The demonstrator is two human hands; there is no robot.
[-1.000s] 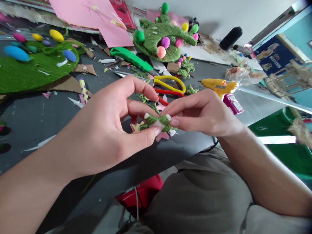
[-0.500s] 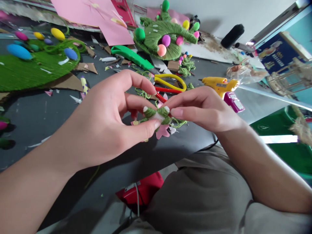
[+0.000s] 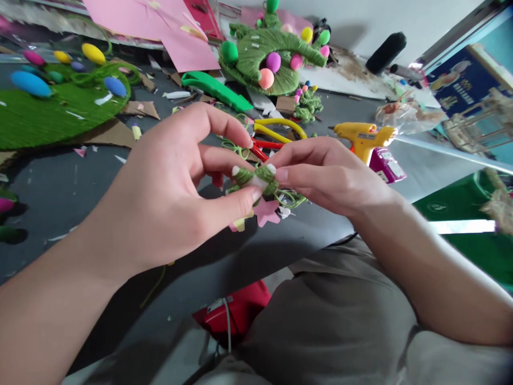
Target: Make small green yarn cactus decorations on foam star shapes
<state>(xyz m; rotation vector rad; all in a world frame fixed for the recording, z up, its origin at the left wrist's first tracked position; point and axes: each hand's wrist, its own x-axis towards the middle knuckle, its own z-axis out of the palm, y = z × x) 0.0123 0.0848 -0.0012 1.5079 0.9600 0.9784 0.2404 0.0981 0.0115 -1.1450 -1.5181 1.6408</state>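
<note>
Between my hands is a small green yarn-wrapped piece (image 3: 265, 172) with white tips and a white middle. My left hand (image 3: 176, 198) pinches it between thumb and fingers. From the other side, my right hand (image 3: 320, 176) grips its right end with thumb and forefinger. Below the piece, a pink paper star (image 3: 266, 213) lies on the table among loose green yarn (image 3: 290, 198). Just beyond the fingers are scissors (image 3: 280, 131) with yellow and red handles, partly hidden by my hands.
A yellow glue gun (image 3: 364, 138) rests right of my right hand. Behind lie a green utility knife (image 3: 216, 90) and a green yarn-wrapped shape (image 3: 256, 51) with coloured balls. Another green shape (image 3: 52, 117) sits at left. Paper scraps litter the dark table (image 3: 160, 133).
Both hands and the green piece have shifted slightly up and left in view. The grip looks the same, and more of a yellow paper piece shows beneath my left thumb.
</note>
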